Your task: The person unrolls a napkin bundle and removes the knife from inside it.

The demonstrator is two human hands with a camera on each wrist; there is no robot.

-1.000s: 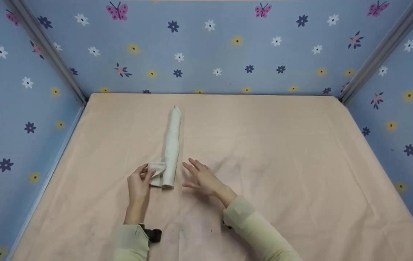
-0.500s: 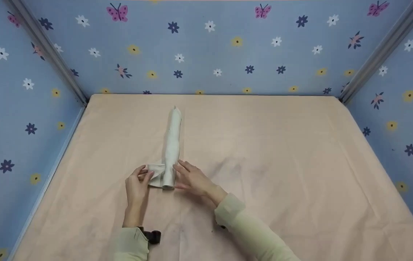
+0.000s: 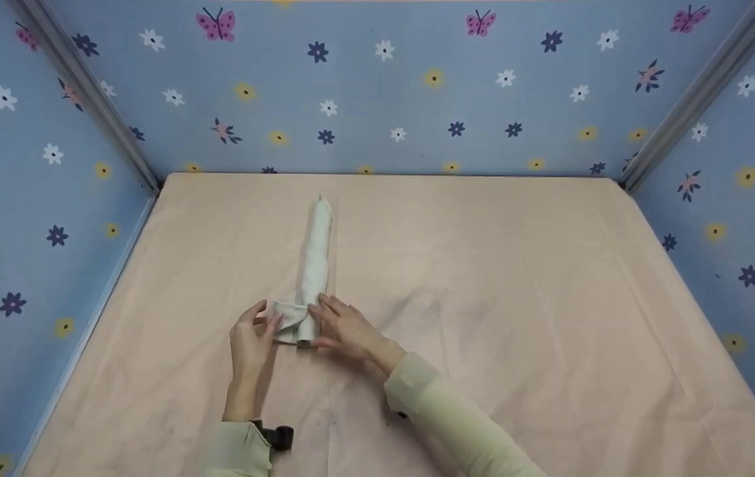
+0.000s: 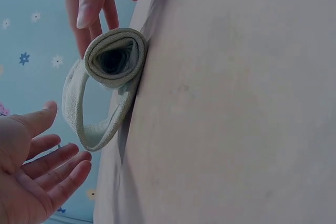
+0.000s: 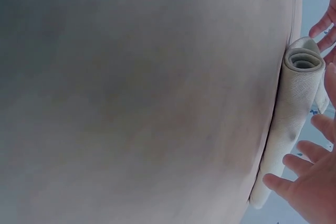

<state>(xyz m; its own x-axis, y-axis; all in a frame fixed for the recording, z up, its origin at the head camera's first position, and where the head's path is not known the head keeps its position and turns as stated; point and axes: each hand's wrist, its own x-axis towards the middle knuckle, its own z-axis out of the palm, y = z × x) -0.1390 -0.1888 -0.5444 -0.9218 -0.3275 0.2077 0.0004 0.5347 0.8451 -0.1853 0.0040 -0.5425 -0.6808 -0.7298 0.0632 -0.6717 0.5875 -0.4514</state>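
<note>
A pale green-white cloth roll (image 3: 315,258) lies lengthwise on the covered table; its near end shows wound layers in the left wrist view. From that end a loose cloth flap (image 4: 76,98) loops out to the left and back up onto the roll. My left hand (image 3: 252,338) is beside the flap, its fingers (image 4: 63,163) loosely bent and apart from the cloth in the left wrist view. My right hand (image 3: 348,328) is at the roll's near right side, fingertips at the flap's upper edge. In the right wrist view its fingers (image 5: 299,163) are spread along the roll.
A peach cloth (image 3: 516,298) with creases covers the table. Blue walls (image 3: 377,86) with flowers and butterflies stand at the back and both sides, with grey corner posts (image 3: 702,93). A dark wrist device (image 3: 278,437) sits at the left cuff.
My right hand has moved left from beside the roll onto its near end. The flap's edge now bends over toward the roll, and my left fingers have let it go.
</note>
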